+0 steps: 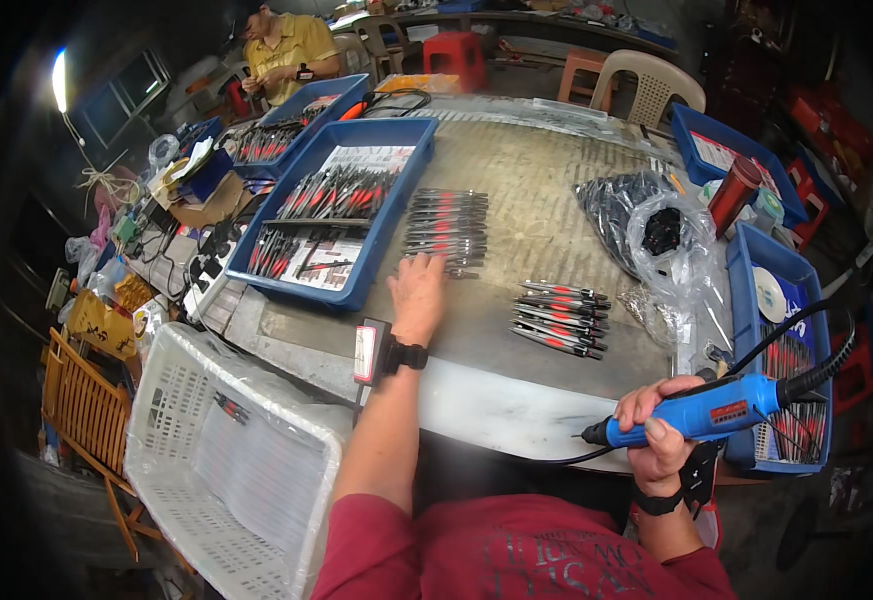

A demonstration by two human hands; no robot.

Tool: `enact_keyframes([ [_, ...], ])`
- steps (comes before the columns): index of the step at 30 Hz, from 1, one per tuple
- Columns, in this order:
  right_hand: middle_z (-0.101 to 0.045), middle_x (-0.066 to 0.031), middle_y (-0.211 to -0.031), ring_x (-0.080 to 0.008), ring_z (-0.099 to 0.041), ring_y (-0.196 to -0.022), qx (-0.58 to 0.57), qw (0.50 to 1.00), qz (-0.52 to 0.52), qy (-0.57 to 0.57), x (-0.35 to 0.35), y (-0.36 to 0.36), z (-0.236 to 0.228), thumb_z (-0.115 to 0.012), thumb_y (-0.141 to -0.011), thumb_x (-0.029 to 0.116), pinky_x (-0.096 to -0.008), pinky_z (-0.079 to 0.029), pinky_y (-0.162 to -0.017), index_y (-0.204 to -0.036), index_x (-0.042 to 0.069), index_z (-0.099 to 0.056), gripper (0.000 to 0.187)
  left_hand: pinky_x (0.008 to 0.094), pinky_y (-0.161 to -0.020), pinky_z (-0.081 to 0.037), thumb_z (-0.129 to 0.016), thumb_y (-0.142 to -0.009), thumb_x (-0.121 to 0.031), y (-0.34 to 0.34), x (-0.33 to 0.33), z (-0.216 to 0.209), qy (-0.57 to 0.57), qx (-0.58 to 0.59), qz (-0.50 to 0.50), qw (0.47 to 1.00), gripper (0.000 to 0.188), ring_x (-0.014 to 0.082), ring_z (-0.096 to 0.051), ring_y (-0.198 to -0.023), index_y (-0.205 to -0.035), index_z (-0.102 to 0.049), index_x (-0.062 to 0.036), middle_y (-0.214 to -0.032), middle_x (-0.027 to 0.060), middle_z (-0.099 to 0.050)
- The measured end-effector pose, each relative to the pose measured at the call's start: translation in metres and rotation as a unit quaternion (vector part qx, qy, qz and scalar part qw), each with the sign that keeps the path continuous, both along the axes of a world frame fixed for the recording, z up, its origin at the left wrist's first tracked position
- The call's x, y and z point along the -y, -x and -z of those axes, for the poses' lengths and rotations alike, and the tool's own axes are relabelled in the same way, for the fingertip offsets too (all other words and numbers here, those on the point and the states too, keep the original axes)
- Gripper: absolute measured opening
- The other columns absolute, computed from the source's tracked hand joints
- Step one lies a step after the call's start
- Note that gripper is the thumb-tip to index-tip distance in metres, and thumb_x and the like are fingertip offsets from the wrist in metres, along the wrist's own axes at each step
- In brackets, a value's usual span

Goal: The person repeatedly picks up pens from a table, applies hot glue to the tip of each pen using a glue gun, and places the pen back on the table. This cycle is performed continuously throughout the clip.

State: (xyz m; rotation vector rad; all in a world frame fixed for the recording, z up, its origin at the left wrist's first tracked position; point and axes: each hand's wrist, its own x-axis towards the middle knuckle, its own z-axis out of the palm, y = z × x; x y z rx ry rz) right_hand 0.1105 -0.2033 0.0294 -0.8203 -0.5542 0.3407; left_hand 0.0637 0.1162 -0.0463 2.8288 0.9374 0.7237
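Note:
My left hand [419, 296] reaches over the table to the near end of a row of grey, black and red pens [447, 222]. Its fingers are bent together at the nearest pen, whose tip sticks out on the right; the fingertips are partly hidden. In my right hand [661, 440] is a blue corded electric screwdriver [707, 409], held level with its black nose and thin bit pointing left. A second, smaller stack of similar pens [561, 318] lies to the left of and beyond that tool. Both wrists wear black bands.
A blue tray [349, 292] of pens stands left of the row, with another blue tray [302, 128] behind. On the right are a plastic bag of black parts [622, 215] and a blue bin [744, 280]. A white plastic-lined crate [172, 400] stands lower left. Someone in yellow [297, 45] sits far left.

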Motion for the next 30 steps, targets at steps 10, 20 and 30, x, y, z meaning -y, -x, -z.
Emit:
enact_keyframes([
  [10, -0.051, -0.007, -0.076, -0.0196, -0.052, -0.062, -0.005, 1.0, -0.001, 0.009, -0.003, 0.0, 0.003, -0.069, -0.067, 0.008, -0.0343, -0.045, -0.058, -0.103, 0.008, -0.043, 0.044, 0.0477, -0.075, -0.038, -0.065, -0.075, -0.019, 0.004, 0.001, -0.005, 0.022, -0.046, 0.009, 0.999, 0.021, 0.0266, -0.05, -0.095, -0.094, -0.059, -0.0128, -0.097, 0.0024, -0.055],
  [20, -0.049, -0.0075, -0.074, -0.0187, -0.05, -0.063, -0.003, 1.0, -0.007, -0.003, -0.004, 0.003, 0.001, -0.068, -0.068, 0.009, -0.0345, -0.045, -0.06, -0.103, 0.008, -0.042, 0.044, 0.05, -0.073, -0.039, -0.063, -0.078, -0.016, 0.019, 0.028, -0.016, 0.021, -0.048, -0.012, 0.999, 0.016, 0.0271, -0.055, -0.091, -0.091, -0.055, -0.0091, -0.089, 0.0075, -0.06],
  [30, -0.049, -0.0062, -0.077, -0.0193, -0.05, -0.064, 0.008, 0.999, -0.008, 0.032, -0.002, 0.005, 0.004, -0.062, -0.069, 0.015, -0.0371, -0.043, -0.066, -0.107, 0.01, -0.04, 0.044, 0.0228, -0.043, -0.037, -0.047, -0.092, -0.011, 0.081, 0.144, -0.032, 0.505, 0.113, 0.111, 0.849, 0.009, 0.0063, -0.046, -0.047, -0.098, -0.049, -0.004, -0.061, 0.0022, -0.052],
])
